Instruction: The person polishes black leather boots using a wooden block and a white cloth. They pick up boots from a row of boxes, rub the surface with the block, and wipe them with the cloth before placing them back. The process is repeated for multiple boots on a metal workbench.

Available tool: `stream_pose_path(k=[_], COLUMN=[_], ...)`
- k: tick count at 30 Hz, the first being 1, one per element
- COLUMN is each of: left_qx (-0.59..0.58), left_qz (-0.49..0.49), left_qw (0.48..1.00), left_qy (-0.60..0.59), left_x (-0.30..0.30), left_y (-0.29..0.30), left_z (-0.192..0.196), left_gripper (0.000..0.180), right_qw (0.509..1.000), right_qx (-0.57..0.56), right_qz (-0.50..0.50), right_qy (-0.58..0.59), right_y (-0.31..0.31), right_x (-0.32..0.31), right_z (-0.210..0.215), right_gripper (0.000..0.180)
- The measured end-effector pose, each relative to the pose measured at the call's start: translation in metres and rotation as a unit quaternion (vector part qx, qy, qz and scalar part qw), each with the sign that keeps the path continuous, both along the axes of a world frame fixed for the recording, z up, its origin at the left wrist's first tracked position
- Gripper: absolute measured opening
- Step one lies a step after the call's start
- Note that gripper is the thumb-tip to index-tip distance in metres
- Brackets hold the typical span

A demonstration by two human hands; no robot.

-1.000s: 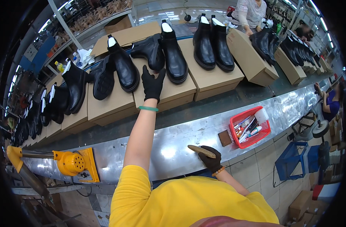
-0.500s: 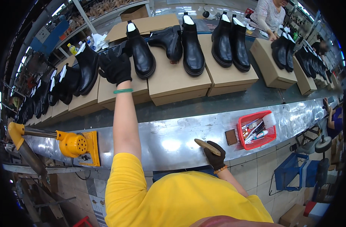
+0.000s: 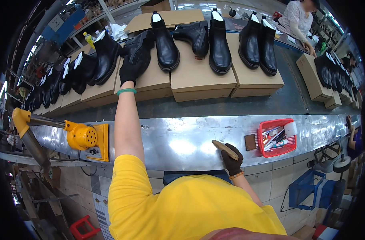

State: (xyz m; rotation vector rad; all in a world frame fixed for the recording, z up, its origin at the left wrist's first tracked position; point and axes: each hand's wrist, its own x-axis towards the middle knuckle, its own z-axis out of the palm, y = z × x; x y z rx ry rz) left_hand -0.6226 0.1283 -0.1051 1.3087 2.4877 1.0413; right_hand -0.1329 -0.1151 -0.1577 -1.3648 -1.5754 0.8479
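My left hand [image 3: 134,69], in a black glove, is closed on a black ankle boot [image 3: 139,43] lying tilted on a brown shoebox; its fingers partly merge with the dark leather. Beside it stands an upright black boot [image 3: 165,48]. Farther right, another boot [image 3: 196,37] lies on its side, next to a second upright boot [image 3: 220,50]. Low over the metal bench [image 3: 182,136], my right hand [image 3: 232,159], in a dark brown glove, grips a flat, tan, oval wooden-looking piece [image 3: 224,149]; its underside is hidden.
Right of my right hand are a brown block [image 3: 251,142] and a red basket [image 3: 261,140] of tubes and pens. A yellow machine [image 3: 84,137] stands on the bench at left. Shoeboxes [image 3: 204,88] with boots line the far side. Across from me is another person [image 3: 296,20].
My left hand, open above the boot before, now closes on it lower and slightly right. Boxes and boots sit farther right in view. My right hand still holds the tan piece.
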Motion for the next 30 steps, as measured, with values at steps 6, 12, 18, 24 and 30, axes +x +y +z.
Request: stream_pose_path(k=[6, 12, 18, 24, 30], left_qx=[0.039, 0.152, 0.134, -0.021, 0.052], left_qz=[-0.036, -0.021, -0.079, -0.097, -0.014], left_qw=[0.997, 0.979, 0.925, 0.983, 0.997], left_qy=[0.055, 0.131, 0.347, 0.153, 0.059], left_x=[-0.009, -0.026, 0.063, 0.158, 0.143], left_y=[-0.026, -0.051, -0.025, 0.018, 0.036], left_z=[0.017, 0.000, 0.035, 0.013, 0.005], left_gripper=[0.085, 0.070, 0.081, 0.097, 0.088], right_qw=[1.000, 1.000, 1.000, 0.999, 0.999], right_qx=[0.014, 0.022, 0.021, 0.016, 0.019], right_qz=[-0.009, -0.006, -0.001, -0.010, -0.005], right_qy=[-0.023, -0.008, -0.019, -0.035, -0.035], right_y=[0.001, -0.001, 0.000, 0.000, 0.000], right_x=[-0.002, -0.004, -0.008, -0.009, -0.008], right_z=[-0.004, -0.005, -0.002, -0.001, -0.005], right_gripper=[0.029, 0.027, 0.028, 0.028, 0.027])
